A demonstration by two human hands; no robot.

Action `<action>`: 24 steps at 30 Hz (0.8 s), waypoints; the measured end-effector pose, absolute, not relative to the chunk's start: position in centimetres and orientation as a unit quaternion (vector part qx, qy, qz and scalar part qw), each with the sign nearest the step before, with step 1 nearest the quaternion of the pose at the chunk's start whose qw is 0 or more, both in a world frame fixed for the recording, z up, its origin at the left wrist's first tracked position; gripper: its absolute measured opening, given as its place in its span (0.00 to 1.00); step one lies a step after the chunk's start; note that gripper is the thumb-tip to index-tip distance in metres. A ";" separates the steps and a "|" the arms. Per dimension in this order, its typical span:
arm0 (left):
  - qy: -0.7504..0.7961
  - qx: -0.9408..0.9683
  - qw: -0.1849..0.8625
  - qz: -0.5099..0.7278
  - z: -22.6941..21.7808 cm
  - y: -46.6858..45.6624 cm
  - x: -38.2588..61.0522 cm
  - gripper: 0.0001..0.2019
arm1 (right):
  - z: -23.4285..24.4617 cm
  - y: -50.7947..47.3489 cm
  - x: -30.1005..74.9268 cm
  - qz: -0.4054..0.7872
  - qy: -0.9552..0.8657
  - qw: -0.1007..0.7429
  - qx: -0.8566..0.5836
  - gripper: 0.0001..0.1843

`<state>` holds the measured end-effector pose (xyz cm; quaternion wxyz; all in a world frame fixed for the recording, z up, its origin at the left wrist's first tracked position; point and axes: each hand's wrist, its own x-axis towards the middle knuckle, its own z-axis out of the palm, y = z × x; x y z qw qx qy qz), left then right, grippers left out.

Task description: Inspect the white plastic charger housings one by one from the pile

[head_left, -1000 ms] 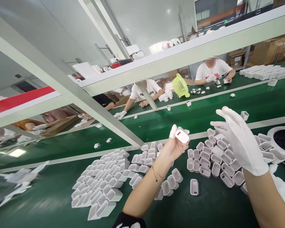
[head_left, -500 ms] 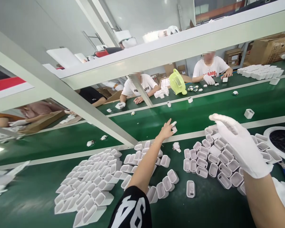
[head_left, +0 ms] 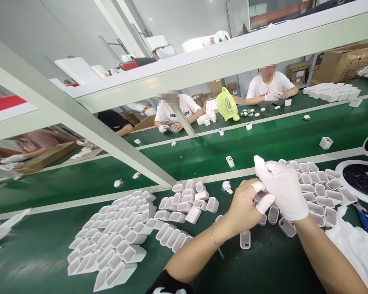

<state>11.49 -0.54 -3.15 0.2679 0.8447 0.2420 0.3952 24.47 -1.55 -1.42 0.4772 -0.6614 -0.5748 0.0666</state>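
My left hand [head_left: 245, 204] is bare apart from white covers on its thumb and index finger. Its bent fingers touch my right hand [head_left: 283, 188], which wears a white glove and has its fingers curled. Whatever lies between the two hands is hidden. Below and behind them stands a group of open white plastic housings [head_left: 319, 190]. One single housing [head_left: 245, 239] lies closer to me on the green table. A small white part with a dark opening [head_left: 230, 161] sits on the green belt beyond my hands.
More white housings stand in a large block [head_left: 119, 232] at left and a smaller cluster [head_left: 180, 200] at centre. A small white piece [head_left: 227, 187] lies near the belt edge. At right are blue-handled pliers [head_left: 366, 216] and white cloth [head_left: 352, 245]. Co-workers sit across the belt.
My left hand has drawn back from the belt to my right hand, and a small white part now lies on the belt. The gloved right hand has moved left and its fingers have curled.
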 end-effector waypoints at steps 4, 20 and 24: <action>0.186 0.862 0.243 0.404 -3.4 -0.9 12.3 0.13 | -0.8 -2.4 24.1 0.103 -0.551 0.504 -0.657 0.27; 0.427 0.900 0.092 -0.004 -3.8 8.7 3.0 0.16 | -0.2 -2.7 25.5 0.204 -0.550 0.539 -0.605 0.17; 0.442 0.889 0.102 -0.060 -8.1 11.6 2.1 0.17 | -0.2 -2.8 25.5 0.187 -0.581 0.520 -0.598 0.16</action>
